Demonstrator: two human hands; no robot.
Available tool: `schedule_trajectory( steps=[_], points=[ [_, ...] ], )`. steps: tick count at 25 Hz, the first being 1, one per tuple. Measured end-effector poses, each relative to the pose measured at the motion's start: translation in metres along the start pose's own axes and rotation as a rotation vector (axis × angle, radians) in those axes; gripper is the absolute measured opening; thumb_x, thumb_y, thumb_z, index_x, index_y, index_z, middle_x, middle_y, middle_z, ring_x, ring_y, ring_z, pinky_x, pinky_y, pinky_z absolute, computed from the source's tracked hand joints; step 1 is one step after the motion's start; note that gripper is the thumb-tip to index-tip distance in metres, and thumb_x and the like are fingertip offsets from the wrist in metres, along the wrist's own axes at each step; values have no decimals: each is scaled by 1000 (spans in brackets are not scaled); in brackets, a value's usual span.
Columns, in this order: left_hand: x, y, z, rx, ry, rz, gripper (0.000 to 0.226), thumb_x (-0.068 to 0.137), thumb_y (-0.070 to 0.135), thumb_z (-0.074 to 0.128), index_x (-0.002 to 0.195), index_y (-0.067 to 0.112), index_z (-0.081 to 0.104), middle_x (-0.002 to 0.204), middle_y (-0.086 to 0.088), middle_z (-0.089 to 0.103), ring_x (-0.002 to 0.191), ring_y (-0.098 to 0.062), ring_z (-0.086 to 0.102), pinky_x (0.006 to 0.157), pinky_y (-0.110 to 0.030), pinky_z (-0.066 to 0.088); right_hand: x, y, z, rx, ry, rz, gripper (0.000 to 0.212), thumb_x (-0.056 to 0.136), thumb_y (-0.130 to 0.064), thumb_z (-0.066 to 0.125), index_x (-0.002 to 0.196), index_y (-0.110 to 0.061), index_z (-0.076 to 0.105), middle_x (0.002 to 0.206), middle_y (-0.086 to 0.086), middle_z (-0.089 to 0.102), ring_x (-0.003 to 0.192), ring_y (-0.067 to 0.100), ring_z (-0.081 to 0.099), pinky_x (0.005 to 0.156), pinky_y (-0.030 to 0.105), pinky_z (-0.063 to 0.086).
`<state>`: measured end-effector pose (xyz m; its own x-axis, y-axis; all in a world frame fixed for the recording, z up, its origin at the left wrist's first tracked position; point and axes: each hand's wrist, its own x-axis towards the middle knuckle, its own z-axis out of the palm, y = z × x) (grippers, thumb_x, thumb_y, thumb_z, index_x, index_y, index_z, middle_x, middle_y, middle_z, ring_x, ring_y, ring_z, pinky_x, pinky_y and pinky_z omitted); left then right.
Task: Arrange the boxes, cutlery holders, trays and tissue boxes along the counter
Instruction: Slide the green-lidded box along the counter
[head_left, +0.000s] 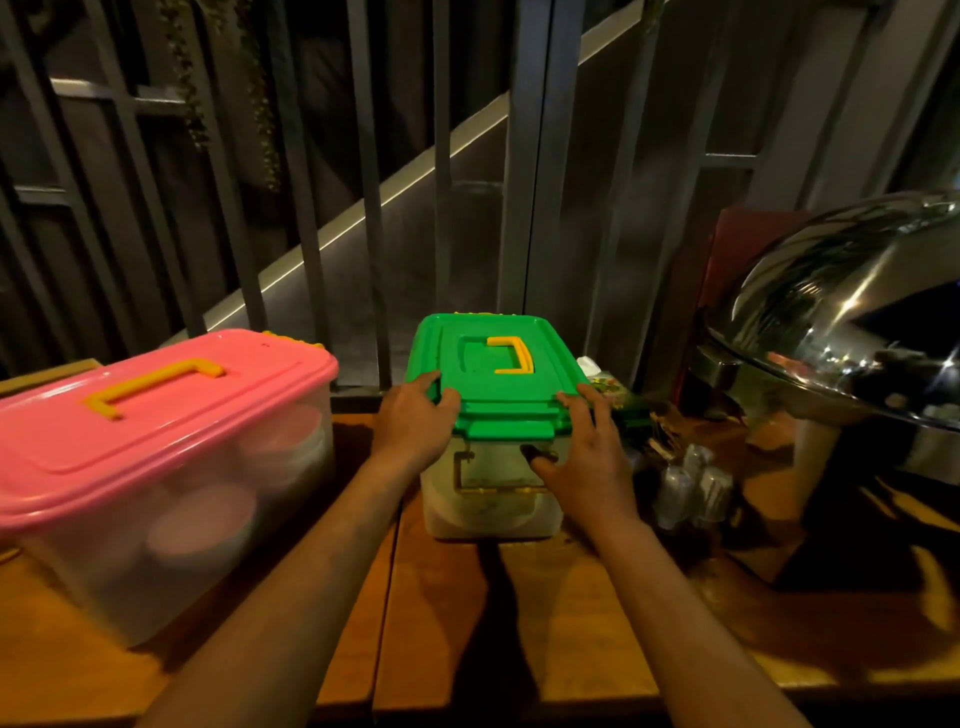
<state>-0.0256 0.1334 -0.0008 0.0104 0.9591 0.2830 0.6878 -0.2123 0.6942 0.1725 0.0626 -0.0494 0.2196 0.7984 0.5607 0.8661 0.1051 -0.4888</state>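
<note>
**Both hands on the green-lidded box**

While I watch through the head camera, my left hand (415, 415) sits at the near left corner of the green-lidded box (493, 415), fingers curled over the lid's edge and gripping it, thumb lying along the rim. My right hand (587, 452) holds the near right corner: its fingers are spread and bent over the lid, and the thumb presses against the clear front wall just under the green latch (511, 428). Both hands are grasping the box, neither one loose.

That box stands on the wooden counter (441, 623), roughly in the middle, its far end close to the dark metal railing (363, 208). Its body is cloudy translucent plastic with rounded corners; the lid is glossy green with a stepped rim and a flat yellow handle (511, 353) folded into a recess. What lies inside I cannot make out.

To the left, apart from it, is a larger pink-lidded box (156, 457) of the same build, with a long yellow handle (150, 387) on top and pale pink bowls (202, 525) showing blurred through its clear side.

On the right, a polished steel chafing dish dome (841, 312) reflects the lights. Between it and the green-lidded box sits a cluster of plastic-wrapped cutlery (691, 483), just beside my right hand, and behind that a green patterned packet (618, 395), close against the box's right side. The counter's planks are warm orange-brown, with a seam running toward me between my forearms.
</note>
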Motion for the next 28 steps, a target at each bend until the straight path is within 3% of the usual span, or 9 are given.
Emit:
schedule_trajectory(
  steps=[8, 13, 16, 22, 25, 28],
  points=[
    [13, -9, 7, 6, -2, 34, 50, 94, 36, 45, 141, 20, 51, 138, -18, 55, 120, -33, 54, 100, -43, 47, 6, 3, 5, -2, 13, -19, 77, 77, -36, 79, 141, -23, 38, 153, -1, 24, 134, 22, 37, 94, 34, 44],
    [5, -5, 0, 78, -19, 46, 47, 101, 31, 35, 143, 17, 48, 143, -21, 49, 128, -36, 47, 107, -44, 39, 1, -7, -8, 42, -39, 19, 76, 77, -30, 79, 142, -21, 39, 153, -1, 25, 130, 24, 41, 101, 43, 48],
    [-7, -4, -2, 102, -13, 67, 46, 102, 27, 32, 142, 15, 49, 143, -23, 49, 129, -39, 46, 108, -42, 35, -10, -13, -15, 69, -16, 62, 78, 74, -28, 81, 141, -21, 43, 152, -1, 28, 130, 24, 43, 101, 41, 47],
    [-32, 2, -11, 55, -65, 35, 47, 103, 26, 36, 148, 12, 37, 148, -23, 43, 134, -39, 40, 110, -39, 31, -27, -22, -36, -40, -114, 49, 81, 78, -37, 77, 145, -22, 35, 156, 3, 22, 129, 33, 43, 101, 47, 44],
    [-58, -3, -25, 37, -64, 109, 44, 100, 27, 45, 143, 14, 47, 145, -18, 49, 132, -35, 45, 109, -37, 34, -34, -37, -41, -198, -212, 95, 95, 78, -56, 67, 153, -26, 17, 162, 7, 5, 140, 43, 26, 107, 58, 33],
    [-89, -38, -66, 182, 7, 305, 42, 93, 27, 54, 135, 22, 56, 133, -11, 60, 120, -31, 56, 101, -40, 45, -54, -77, -30, -229, -139, 80, 95, 78, -61, 60, 155, -28, 14, 164, 9, 2, 146, 46, 7, 115, 65, 15]
  ],
)
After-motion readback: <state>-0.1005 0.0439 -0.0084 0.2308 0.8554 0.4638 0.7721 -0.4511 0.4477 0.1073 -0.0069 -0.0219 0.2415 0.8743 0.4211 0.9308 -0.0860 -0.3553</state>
